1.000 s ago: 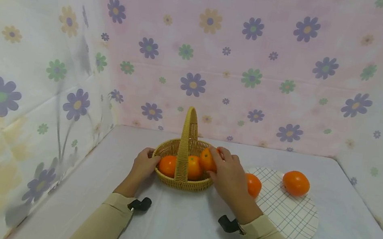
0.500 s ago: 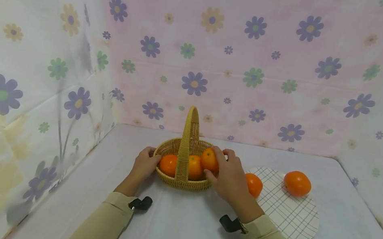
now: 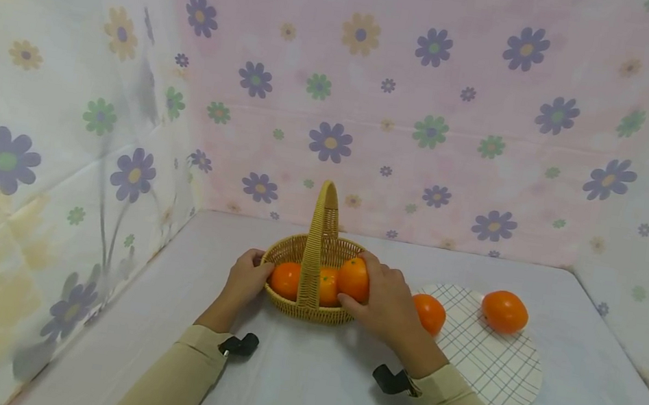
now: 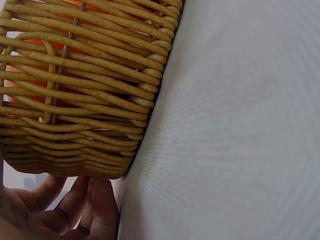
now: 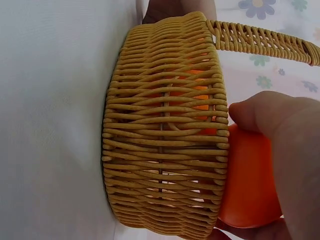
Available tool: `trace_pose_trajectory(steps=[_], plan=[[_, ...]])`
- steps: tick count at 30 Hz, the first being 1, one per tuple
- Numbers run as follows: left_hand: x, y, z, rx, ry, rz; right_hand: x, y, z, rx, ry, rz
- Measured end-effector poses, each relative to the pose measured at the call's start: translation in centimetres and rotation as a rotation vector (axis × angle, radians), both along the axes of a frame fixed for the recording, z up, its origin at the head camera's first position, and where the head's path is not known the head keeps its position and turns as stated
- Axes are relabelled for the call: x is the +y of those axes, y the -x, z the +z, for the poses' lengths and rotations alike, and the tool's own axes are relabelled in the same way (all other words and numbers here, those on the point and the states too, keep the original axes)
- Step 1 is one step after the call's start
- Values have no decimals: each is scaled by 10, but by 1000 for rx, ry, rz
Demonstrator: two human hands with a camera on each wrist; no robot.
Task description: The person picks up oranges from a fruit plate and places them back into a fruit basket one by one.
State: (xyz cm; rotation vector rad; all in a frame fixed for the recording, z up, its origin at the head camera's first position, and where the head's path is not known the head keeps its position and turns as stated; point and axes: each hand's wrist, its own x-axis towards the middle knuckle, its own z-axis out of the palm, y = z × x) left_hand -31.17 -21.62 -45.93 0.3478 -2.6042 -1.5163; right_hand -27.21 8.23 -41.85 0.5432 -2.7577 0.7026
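Note:
A yellow-brown wicker basket (image 3: 318,314) with a tall arched handle stands upright on the table. My left hand (image 3: 245,281) grips its left end, thumb at the rim and fingers against the outside wall. In my right hand (image 3: 387,306) is an orange (image 3: 354,279), held between thumb and fingers at the right end of the basket. From the right wrist view, that orange (image 5: 250,180) sits at rim level, partly below the rim. Inside the basket lie another orange (image 3: 285,280) on the left and one (image 3: 328,287) partly behind the handle.
Right of the basket, a round white plate (image 3: 497,368) with a dark grid pattern lies on the white-covered table (image 3: 299,386). One orange (image 3: 505,311) rests at its far side; another (image 3: 429,314) is at its left, partly behind my right wrist. Flowered cloth walls enclose the table.
My right hand has lowered the orange slightly into the basket's right end, its fingers shifting around it. The left hand and basket have stayed in place.

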Motion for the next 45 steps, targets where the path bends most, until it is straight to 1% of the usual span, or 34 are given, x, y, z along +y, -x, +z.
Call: trace_pose_trajectory(steps=[3,6,9,12,14,16,19,25,31,35,39,45], plan=[[0,0,0,1,4,8,0,0,-1,-7,2,-1],[0,0,-1,3,3,12,0,1,-1,-34,17,-2],[0,0,-1,-1,0,17,1,1,-2,-82,35,-23],[0,-1,0,-4,-1,18,3,3,-4,-151,66,-50],[0,-1,0,-6,-2,16,5,5,-5,-185,90,-52],[0,0,1,-4,-3,15,5,7,-6,-200,111,-45],[1,0,2,-1,-3,11,6,8,-7,-195,121,-24],[2,-2,3,3,6,7,5,10,-6,-163,102,-2],[3,-3,3,5,18,5,4,8,-6,-145,99,13],[3,-3,2,7,24,4,5,6,-5,-144,121,37],[2,-2,2,7,23,4,5,7,-5,-133,116,36],[2,-2,3,-4,10,3,3,4,-3,-78,79,27]])
